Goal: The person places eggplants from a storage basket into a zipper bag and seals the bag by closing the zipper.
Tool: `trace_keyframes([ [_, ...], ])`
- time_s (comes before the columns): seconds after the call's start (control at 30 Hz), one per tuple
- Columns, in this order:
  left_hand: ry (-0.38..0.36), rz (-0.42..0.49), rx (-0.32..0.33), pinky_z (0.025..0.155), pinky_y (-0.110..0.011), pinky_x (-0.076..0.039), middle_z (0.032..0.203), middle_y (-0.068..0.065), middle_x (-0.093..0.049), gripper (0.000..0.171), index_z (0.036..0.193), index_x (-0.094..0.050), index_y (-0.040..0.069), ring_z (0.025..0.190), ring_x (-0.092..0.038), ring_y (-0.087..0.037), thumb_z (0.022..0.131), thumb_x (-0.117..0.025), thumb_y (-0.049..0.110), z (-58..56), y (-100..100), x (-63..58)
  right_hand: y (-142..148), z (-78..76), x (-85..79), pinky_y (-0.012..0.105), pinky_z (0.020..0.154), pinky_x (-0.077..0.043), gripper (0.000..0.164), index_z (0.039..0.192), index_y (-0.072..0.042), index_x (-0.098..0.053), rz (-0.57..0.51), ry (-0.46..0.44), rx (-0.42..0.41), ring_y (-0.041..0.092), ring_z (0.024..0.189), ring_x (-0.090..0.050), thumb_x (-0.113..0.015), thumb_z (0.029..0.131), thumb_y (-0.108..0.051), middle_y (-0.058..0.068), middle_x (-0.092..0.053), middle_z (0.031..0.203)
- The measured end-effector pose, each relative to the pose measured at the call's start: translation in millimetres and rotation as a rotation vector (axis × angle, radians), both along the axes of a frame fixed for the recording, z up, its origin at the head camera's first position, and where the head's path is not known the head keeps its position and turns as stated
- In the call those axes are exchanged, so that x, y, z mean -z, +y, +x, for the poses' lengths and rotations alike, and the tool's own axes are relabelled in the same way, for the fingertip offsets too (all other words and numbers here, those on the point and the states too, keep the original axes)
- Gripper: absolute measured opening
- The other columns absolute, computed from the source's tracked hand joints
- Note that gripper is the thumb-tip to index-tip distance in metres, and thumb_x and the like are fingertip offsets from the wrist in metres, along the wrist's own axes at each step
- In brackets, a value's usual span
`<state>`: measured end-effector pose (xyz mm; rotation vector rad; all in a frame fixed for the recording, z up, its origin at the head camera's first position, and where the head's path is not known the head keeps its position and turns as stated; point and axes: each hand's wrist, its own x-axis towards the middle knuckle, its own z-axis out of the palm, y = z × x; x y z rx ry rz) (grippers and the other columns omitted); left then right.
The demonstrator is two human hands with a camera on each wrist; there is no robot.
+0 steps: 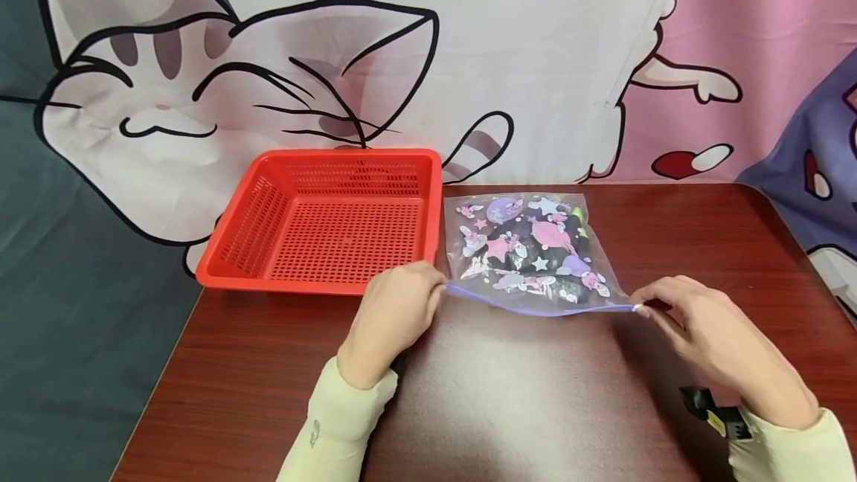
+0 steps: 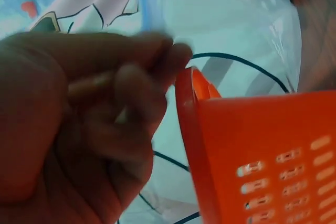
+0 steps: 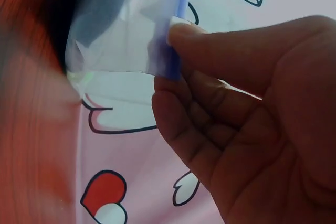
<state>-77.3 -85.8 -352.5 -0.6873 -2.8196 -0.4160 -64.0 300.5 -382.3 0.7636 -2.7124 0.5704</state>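
Note:
A clear zip bag (image 1: 529, 244) printed with stars and cartoon figures lies at the back of the table, dark contents showing through it. Its purple zip strip (image 1: 535, 311) runs along the near edge. My left hand (image 1: 402, 311) pinches the strip's left end, close beside the basket's corner. At the opposite end, my right hand (image 1: 710, 333) pinches the strip between thumb and fingers. In the right wrist view the purple strip (image 3: 176, 35) ends between the thumb and forefinger. The left wrist view shows the bag's strip (image 2: 149, 3) at the fingertips.
Left of the bag stands a red perforated plastic basket (image 1: 355, 244) with nothing in it. The dark red wooden table (image 1: 522, 393) meets a cartoon-printed cloth (image 1: 549, 58) at its back edge.

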Motion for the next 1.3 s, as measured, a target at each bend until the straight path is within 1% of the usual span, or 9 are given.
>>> trace_keyframes([
  [0.13, -0.015, -0.103, 0.087, 0.045, -0.032, -0.041, 0.068, 0.004, -0.059, 0.018, 0.07, -0.066, 0.017, 0.055, -0.058, -0.017, 0.085, -0.074, 0.012, 4.0, 0, 1.2, 0, 0.7, 4.5, 0.013, 0.066, -0.041, 0.039, 0.093, -0.019, -0.072, 0.003, -0.016, -0.022, 0.002, 0.074, -0.052, -0.087, 0.065, 0.002, -0.011, -0.063, 0.087],
  [0.2, -0.027, -0.123, 0.099, 0.043, -0.031, -0.037, 0.061, 0.004, -0.053, 0.026, 0.064, -0.059, 0.018, 0.05, -0.051, -0.016, 0.084, -0.073, 0.01, 5.2, 1, 2.5, -1, 1.2, 6.9, 0.013, 0.066, -0.041, 0.037, 0.092, -0.02, -0.072, 0.008, -0.032, -0.035, 0.0, 0.073, -0.052, -0.087, 0.065, 0.002, -0.012, -0.063, 0.086],
  [0.33, -0.038, -0.149, 0.056, 0.04, -0.031, -0.032, 0.053, 0.003, -0.049, 0.033, 0.059, -0.052, 0.02, 0.045, -0.046, -0.017, 0.083, -0.072, 0.01, 9.3, 3, 4.0, -2, 1.8, 9.6, 0.012, 0.065, -0.042, 0.034, 0.09, -0.02, -0.072, 0.012, -0.076, -0.059, -0.002, 0.072, -0.052, -0.087, 0.067, 0.0, -0.014, -0.062, 0.085],
  [0.43, -0.034, -0.181, 0.015, 0.039, -0.033, -0.034, 0.052, 0.002, -0.051, 0.034, 0.056, -0.053, 0.019, 0.044, -0.049, -0.018, 0.082, -0.071, 0.008, 13.4, 6, 5.5, -2, 1.4, 10.2, 0.015, 0.062, -0.044, 0.032, 0.09, -0.02, -0.071, 0.015, -0.119, -0.069, -0.003, 0.072, -0.052, -0.087, 0.07, -0.002, -0.016, -0.062, 0.085],
  [0.67, 0.047, -0.294, -0.009, 0.04, -0.036, -0.043, 0.053, -0.001, -0.057, 0.035, 0.05, -0.054, 0.016, 0.047, -0.057, -0.021, 0.077, -0.063, -0.005, 18.7, 15, 16.1, -4, 1.8, 10.1, 0.024, 0.059, -0.048, 0.032, 0.086, -0.02, -0.07, 0.007, -0.24, -0.068, -0.004, 0.071, -0.051, -0.085, 0.07, 0.002, -0.015, -0.061, 0.079],
  [0.87, 0.022, -0.314, -0.027, 0.042, -0.037, -0.046, 0.056, -0.002, -0.061, 0.033, 0.053, -0.058, 0.017, 0.051, -0.061, -0.023, 0.077, -0.065, -0.005, 21.1, 21, 22.8, -8, 2.3, 14.0, 0.023, 0.057, -0.045, 0.032, 0.081, -0.025, -0.068, 0.013, -0.301, -0.055, -0.005, 0.067, -0.048, -0.087, 0.07, -0.001, -0.021, -0.056, 0.074],
  [1.03, -0.013, -0.325, -0.055, 0.042, -0.036, -0.046, 0.058, -0.002, -0.062, 0.031, 0.055, -0.061, 0.016, 0.053, -0.062, -0.023, 0.078, -0.067, -0.003, 20.1, 23, 27.1, -12, 2.2, 20.0, 0.023, 0.056, -0.044, 0.035, 0.081, -0.025, -0.066, -0.006, -0.33, -0.107, -0.007, 0.065, -0.048, -0.088, 0.067, -0.001, -0.024, -0.053, 0.072],
  [1.17, -0.003, -0.33, -0.065, 0.042, -0.035, -0.046, 0.058, -0.002, -0.061, 0.031, 0.055, -0.061, 0.017, 0.053, -0.062, -0.022, 0.079, -0.067, -0.002, 18.9, 23, 30.1, -15, 0.9, 23.2, 0.023, 0.056, -0.044, 0.035, 0.082, -0.023, -0.066, 0.011, -0.382, -0.124, -0.006, 0.065, -0.049, -0.087, 0.066, 0.0, -0.024, -0.053, 0.071],
  [1.3, -0.002, -0.317, -0.065, 0.042, -0.036, -0.046, 0.058, -0.002, -0.062, 0.031, 0.055, -0.06, 0.016, 0.053, -0.062, -0.023, 0.078, -0.066, -0.002, 18.5, 23, 32.3, -17, 0.2, 25.3, 0.023, 0.055, -0.04, 0.037, 0.078, -0.026, -0.063, 0.036, -0.434, -0.128, -0.005, 0.063, -0.045, -0.086, 0.065, 0.0, -0.023, -0.049, 0.069],
])
